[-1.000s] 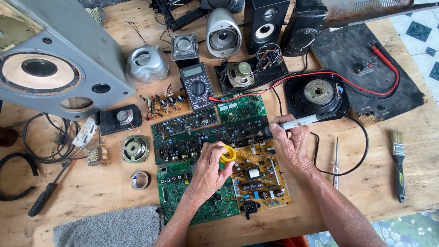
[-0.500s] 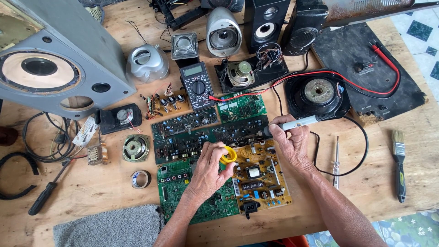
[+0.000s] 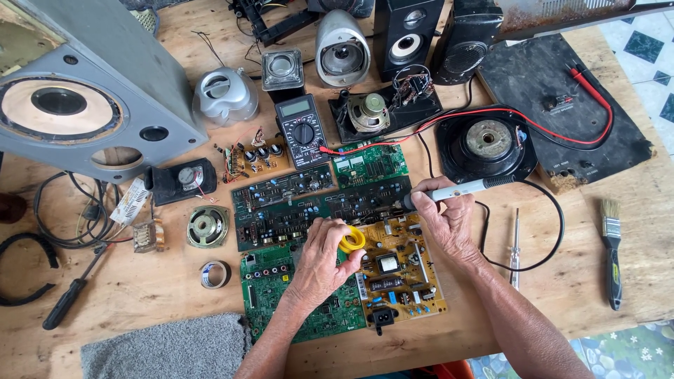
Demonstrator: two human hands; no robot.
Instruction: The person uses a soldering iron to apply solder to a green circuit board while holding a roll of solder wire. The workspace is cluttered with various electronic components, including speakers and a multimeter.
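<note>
My left hand (image 3: pixel 321 263) grips a small yellow spool (image 3: pixel 353 239) over the boards in the middle of the table. In my right hand (image 3: pixel 447 223) is a soldering iron (image 3: pixel 456 190) with a light grey handle, its tip pointing left at the dark circuit board (image 3: pixel 309 210). Under both hands lie a tan power board (image 3: pixel 407 277) and a green circuit board (image 3: pixel 281 288). The iron's black cord loops to the right.
A grey speaker cabinet (image 3: pixel 77 105) fills the far left. A multimeter (image 3: pixel 303 131) with red leads, small speakers (image 3: pixel 342 50), a loose woofer (image 3: pixel 488 140), a black panel (image 3: pixel 569 105), a screwdriver (image 3: pixel 516 245), a paintbrush (image 3: pixel 612 253), a tape roll (image 3: pixel 214 274) and a grey cloth (image 3: pixel 168 347) surround the boards.
</note>
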